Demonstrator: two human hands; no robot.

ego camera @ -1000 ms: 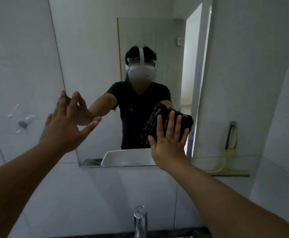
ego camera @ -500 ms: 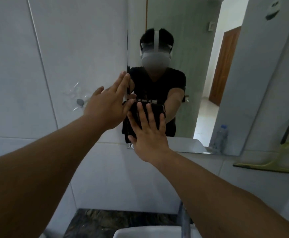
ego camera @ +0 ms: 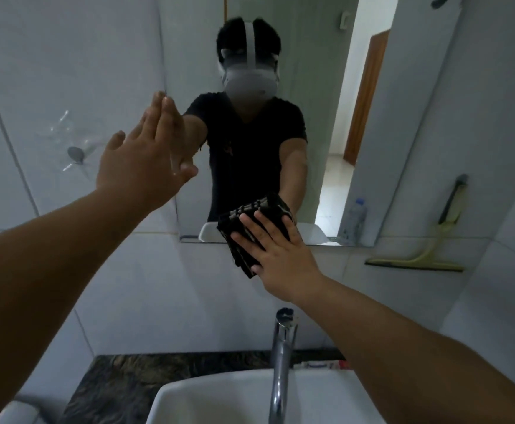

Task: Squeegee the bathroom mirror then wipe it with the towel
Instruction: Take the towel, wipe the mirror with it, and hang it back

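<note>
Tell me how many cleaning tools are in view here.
2: the black towel under the right hand at the mirror's bottom edge, and the squeegee against the wall, right.

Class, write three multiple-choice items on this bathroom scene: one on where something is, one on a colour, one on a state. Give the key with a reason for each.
1. Where is the squeegee?
A. in the sink
B. against the wall right of the mirror
C. in the left hand

2. What colour is the towel?
A. white
B. yellow
C. black

3. What is the right hand doing?
A. pressing the towel flat at the mirror's lower edge
B. turning the tap
C. hanging empty

Key: B, it leans on the tiles there; C, the folded cloth is black; A, its fingers are spread over the towel, while the left hand is open and empty.
</note>
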